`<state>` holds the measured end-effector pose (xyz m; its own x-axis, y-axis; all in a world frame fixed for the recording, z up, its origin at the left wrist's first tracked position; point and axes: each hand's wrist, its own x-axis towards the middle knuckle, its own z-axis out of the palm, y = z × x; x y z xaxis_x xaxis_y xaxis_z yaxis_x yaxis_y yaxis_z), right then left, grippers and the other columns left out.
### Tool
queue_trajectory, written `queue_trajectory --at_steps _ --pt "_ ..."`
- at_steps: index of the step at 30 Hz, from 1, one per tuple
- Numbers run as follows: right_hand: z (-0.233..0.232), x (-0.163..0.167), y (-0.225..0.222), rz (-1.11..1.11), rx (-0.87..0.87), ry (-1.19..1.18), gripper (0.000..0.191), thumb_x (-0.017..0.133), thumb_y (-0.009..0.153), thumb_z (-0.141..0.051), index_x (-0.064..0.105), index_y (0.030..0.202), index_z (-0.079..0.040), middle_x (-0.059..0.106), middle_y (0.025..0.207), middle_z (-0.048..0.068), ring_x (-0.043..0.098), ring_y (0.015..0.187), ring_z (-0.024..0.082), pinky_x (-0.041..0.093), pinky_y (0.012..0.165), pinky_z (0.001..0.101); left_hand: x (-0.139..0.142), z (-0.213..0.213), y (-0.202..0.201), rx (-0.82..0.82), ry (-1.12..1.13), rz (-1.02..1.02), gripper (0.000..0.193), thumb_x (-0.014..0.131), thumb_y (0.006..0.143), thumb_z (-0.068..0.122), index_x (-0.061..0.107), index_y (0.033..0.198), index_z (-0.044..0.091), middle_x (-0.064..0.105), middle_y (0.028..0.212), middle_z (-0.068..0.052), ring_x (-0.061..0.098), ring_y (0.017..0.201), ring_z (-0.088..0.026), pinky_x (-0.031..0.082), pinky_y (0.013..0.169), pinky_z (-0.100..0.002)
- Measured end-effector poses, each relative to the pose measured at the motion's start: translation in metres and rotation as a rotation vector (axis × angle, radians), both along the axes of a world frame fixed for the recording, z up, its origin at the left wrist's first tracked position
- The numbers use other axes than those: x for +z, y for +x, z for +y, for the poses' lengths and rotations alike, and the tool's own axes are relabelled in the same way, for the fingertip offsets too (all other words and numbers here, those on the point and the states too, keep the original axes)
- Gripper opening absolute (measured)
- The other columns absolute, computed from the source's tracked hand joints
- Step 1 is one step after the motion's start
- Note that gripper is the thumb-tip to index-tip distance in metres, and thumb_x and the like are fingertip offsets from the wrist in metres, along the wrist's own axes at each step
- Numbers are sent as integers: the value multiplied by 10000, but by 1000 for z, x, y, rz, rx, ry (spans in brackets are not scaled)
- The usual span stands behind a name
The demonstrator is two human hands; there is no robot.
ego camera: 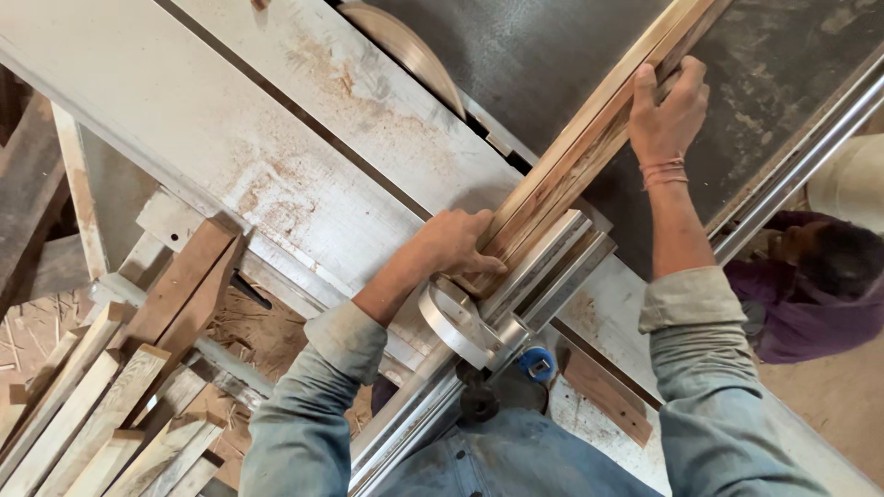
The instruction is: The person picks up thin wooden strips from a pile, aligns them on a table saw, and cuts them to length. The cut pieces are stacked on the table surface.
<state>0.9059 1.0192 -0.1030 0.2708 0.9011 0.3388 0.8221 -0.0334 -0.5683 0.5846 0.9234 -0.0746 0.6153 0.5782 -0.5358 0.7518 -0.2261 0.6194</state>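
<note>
- A long wooden strip lies diagonally on the saw table, running from the near middle up toward the far right corner, set against a metal fence.
- The left hand rests palm-down on the near end of the wooden strip, fingers flat and pressed on the wood, not curled round it.
- The right hand grips the same strip farther along, fingers wrapped over its top edge and thumb on the side, so the wood runs between and under both hands.
- A round saw blade rises from a slot in the table, just left of the strip and apart from both hands.
- A blue knob sits at the table's near edge, below the fence.
- A stack of cut wooden pieces lies off the table's near left corner, well apart from the hands.
- Another person in a purple top is beyond the table's right edge.
</note>
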Motion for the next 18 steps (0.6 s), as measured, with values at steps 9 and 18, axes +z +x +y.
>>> queue_trajectory --at_steps 9,18 --pt "9 27 59 -318 402 -172 790 589 765 -39 419 1529 72 447 1557 337 392 1428 469 343 1242 502 -13 0 -12 0 73 -58 758 802 719 663 599 1056 16 721 909 -245 694 891 -451 549 813 -513" --pt "41 74 45 -806 707 -316 988 783 630 -67 473 1565 -147 419 1634 151 324 1545 355 280 1264 520 -10 -5 -8 -1 60 -34 769 802 697 688 599 1043 32 721 903 -236 702 894 -438 558 813 -502"
